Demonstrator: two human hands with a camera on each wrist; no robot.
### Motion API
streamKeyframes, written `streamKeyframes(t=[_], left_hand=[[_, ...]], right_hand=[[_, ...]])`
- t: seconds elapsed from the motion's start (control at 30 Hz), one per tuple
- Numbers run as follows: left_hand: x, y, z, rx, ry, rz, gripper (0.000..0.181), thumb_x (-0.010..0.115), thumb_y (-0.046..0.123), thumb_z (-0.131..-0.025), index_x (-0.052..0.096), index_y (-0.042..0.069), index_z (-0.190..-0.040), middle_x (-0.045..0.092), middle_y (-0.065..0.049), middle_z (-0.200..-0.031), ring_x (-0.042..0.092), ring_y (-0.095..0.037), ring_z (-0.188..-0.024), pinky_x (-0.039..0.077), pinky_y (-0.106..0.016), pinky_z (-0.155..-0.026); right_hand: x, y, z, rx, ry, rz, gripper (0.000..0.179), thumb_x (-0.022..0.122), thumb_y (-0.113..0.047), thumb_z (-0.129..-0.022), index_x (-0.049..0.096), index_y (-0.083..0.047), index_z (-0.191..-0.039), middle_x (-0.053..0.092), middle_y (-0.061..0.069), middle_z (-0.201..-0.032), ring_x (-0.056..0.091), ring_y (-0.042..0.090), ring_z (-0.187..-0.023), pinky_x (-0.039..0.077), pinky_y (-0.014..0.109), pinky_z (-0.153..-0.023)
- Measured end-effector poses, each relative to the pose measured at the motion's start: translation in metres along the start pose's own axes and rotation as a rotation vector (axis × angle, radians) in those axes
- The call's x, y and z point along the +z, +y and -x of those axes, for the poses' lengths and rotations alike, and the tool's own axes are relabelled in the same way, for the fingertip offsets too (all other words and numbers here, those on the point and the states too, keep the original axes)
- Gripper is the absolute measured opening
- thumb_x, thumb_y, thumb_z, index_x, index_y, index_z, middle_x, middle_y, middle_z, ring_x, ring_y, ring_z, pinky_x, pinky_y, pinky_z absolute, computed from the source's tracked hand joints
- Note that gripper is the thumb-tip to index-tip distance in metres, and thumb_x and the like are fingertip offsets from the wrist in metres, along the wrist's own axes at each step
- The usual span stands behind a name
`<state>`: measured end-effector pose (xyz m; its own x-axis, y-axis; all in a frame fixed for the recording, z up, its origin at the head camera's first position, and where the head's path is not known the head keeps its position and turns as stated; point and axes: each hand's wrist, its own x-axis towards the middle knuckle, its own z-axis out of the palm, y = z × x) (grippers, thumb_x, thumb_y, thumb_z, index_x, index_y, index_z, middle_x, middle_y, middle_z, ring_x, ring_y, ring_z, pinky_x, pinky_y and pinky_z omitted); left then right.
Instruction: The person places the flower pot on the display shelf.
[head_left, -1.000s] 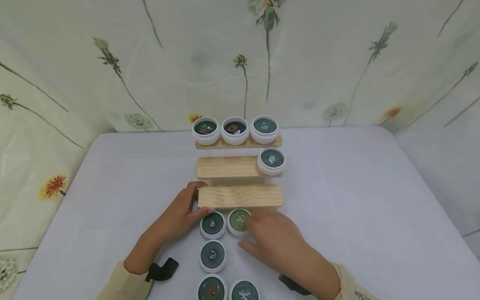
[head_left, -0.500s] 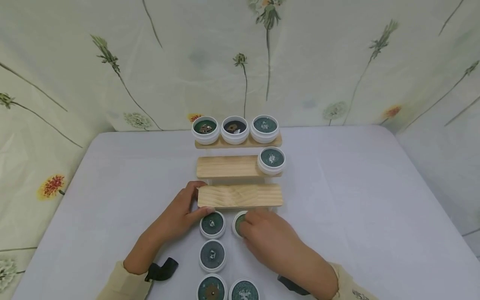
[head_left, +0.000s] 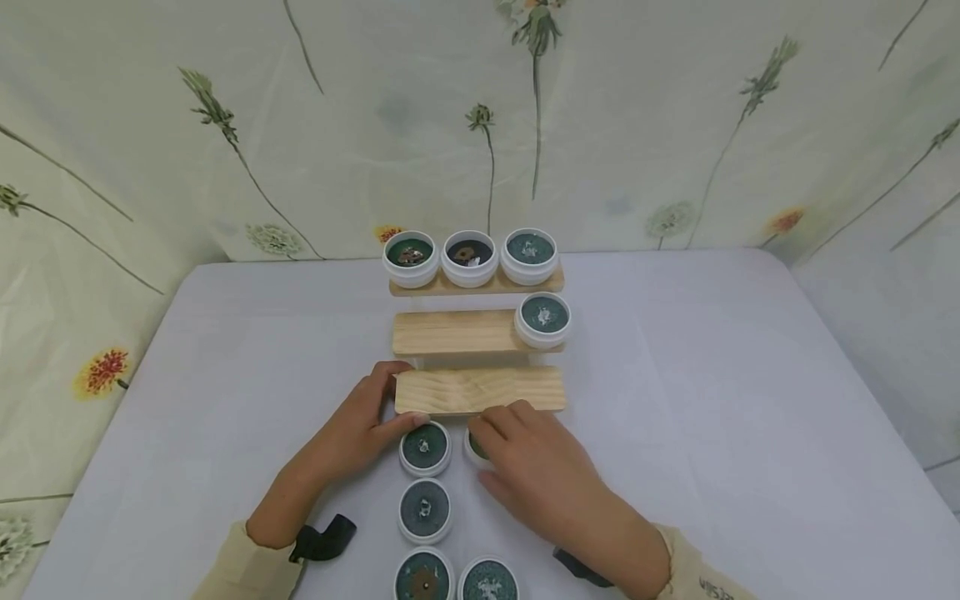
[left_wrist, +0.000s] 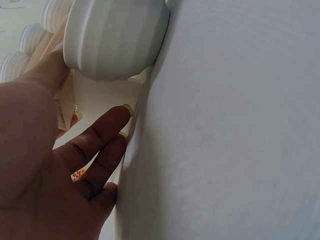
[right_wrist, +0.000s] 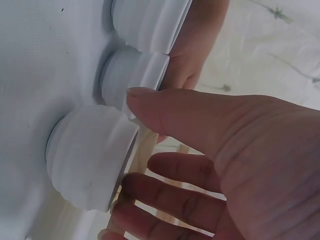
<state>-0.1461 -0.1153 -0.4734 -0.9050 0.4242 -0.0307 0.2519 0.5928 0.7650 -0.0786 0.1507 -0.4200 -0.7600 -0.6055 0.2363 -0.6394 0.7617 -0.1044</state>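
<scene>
In the head view my left hand (head_left: pixel 358 427) grips the left end of the front wooden step (head_left: pixel 480 392) of a tiered stand, with its thumb in front and a finger behind. A small white pot (head_left: pixel 424 448) with a dark green top stands beside that thumb. My right hand (head_left: pixel 542 473) is over another white pot (head_left: pixel 470 451) with a green top and hides most of it. From the right wrist view, the thumb (right_wrist: pixel 150 102) is apart from this pot (right_wrist: pixel 87 155). The other fingers are close to its rim; whether they touch it, I cannot tell.
Several white pots stand on the back step (head_left: pixel 476 287). One pot (head_left: pixel 543 321) is on the right end of the middle step (head_left: pixel 453 333). More pots (head_left: pixel 424 510) stand on the white tablecloth (head_left: pixel 712 433) in front. A floral curtain (head_left: pixel 637 125) hangs behind.
My right hand first closed on the green-topped pot and shifted it slightly right. Now its thumb has come away and its fingers reach further toward the stand. The left hand has stayed put.
</scene>
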Motion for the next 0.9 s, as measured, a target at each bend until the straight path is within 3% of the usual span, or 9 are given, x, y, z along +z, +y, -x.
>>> streamKeyframes(t=[0.33,0.77,0.9], left_hand=[[-0.0003,0.0001,-0.0001,0.015,-0.002,0.009,0.07,0.079,0.037,-0.095,0.038,0.022,-0.149,0.058,-0.005,-0.123,0.053,-0.023,-0.116,0.041,-0.052,-0.106],[0.0,0.0005,-0.0006,0.009,-0.008,0.016,0.069,0.079,0.038,-0.095,0.038,0.023,-0.149,0.058,-0.005,-0.124,0.053,-0.024,-0.117,0.04,-0.053,-0.108],[-0.0002,0.0007,-0.0005,0.01,-0.005,0.007,0.069,0.079,0.037,-0.095,0.038,0.022,-0.148,0.058,-0.006,-0.123,0.053,-0.024,-0.116,0.041,-0.052,-0.106]], right_hand=[[0.0007,-0.0002,0.0011,0.003,-0.022,0.057,0.063,0.097,-0.031,-0.071,0.068,-0.009,-0.122,0.064,0.007,-0.112,0.051,0.025,-0.094,0.048,0.038,-0.076],[0.0002,-0.0007,0.0028,-0.002,-0.037,0.059,0.038,0.096,-0.032,-0.071,0.072,-0.014,-0.095,0.057,0.004,-0.1,0.047,0.023,-0.087,0.044,0.037,-0.071],[-0.0012,-0.0021,0.0024,-0.001,-0.04,0.045,0.035,0.096,-0.032,-0.071,0.071,-0.014,-0.088,0.059,0.007,-0.108,0.049,0.026,-0.093,0.046,0.039,-0.075]])
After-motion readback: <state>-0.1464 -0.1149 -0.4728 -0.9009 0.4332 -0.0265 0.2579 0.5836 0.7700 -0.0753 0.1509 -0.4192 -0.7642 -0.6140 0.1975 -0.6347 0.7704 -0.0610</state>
